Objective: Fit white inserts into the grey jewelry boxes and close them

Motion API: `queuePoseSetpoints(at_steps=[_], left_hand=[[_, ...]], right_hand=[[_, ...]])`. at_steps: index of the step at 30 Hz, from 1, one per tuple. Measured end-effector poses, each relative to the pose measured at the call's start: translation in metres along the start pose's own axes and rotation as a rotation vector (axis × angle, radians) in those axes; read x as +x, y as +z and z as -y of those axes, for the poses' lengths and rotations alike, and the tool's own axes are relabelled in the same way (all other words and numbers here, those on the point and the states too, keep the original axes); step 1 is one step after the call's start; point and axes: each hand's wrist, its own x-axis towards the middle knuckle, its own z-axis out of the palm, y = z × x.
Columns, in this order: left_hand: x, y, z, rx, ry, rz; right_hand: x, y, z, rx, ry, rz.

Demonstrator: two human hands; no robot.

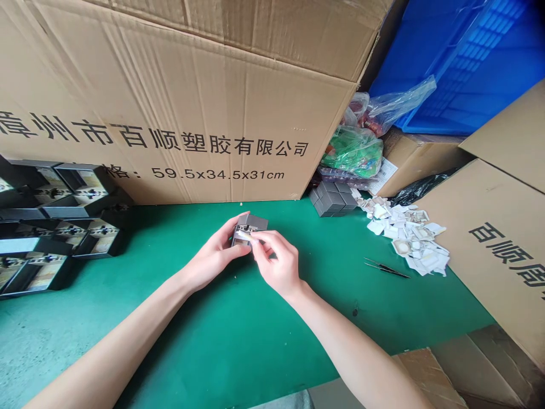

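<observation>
A small grey cube-shaped box sits in my left hand, whose fingers wrap around its lower side. My right hand is at the box's front, with thumb and forefinger pinched on a white paper strip. The strip lies against the box face, and the fingertips hide part of it. Both hands are held just above a green work mat.
Open dark boxes with printed inserts stand at the left. Several grey cubes are stacked ahead, beside white paper scraps and black tweezers. Large cardboard cartons, plastic bags and a blue crate edge the mat.
</observation>
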Motion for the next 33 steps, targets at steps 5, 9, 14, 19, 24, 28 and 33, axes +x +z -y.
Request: queuePoseSetpoints(at_steps=[5, 9, 14, 19, 24, 28, 33], left_hand=[[-0.0006, 0.0017, -0.0012, 0.009, -0.007, -0.015], [0.0000, 0.0022, 0.0000, -0.003, -0.011, -0.022], [0.0008, 0.0029, 0.0010, 0.001, -0.014, -0.032], [0.0012, 0.0020, 0.0027, 0.000, -0.013, -0.029], [0.0023, 0.0011, 0.0049, -0.007, -0.009, -0.025], [0.0024, 0.0012, 0.0043, 0.007, -0.013, -0.046], [0.0022, 0.0020, 0.0011, 0.020, -0.018, -0.082]], right_hand=[[-0.0016, 0.0005, -0.0015, -0.025, 0.022, 0.005], [-0.0024, 0.0005, -0.0030, -0.070, 0.032, 0.020], [-0.0011, -0.0010, -0.0046, -0.112, -0.029, 0.022], [-0.0007, -0.0019, -0.0062, -0.185, -0.003, 0.050], [-0.0015, -0.0010, -0.0070, -0.160, 0.001, 0.051], [-0.0025, -0.0010, -0.0068, -0.142, 0.016, 0.076], [-0.0042, -0.0009, -0.0074, -0.137, 0.032, 0.086]])
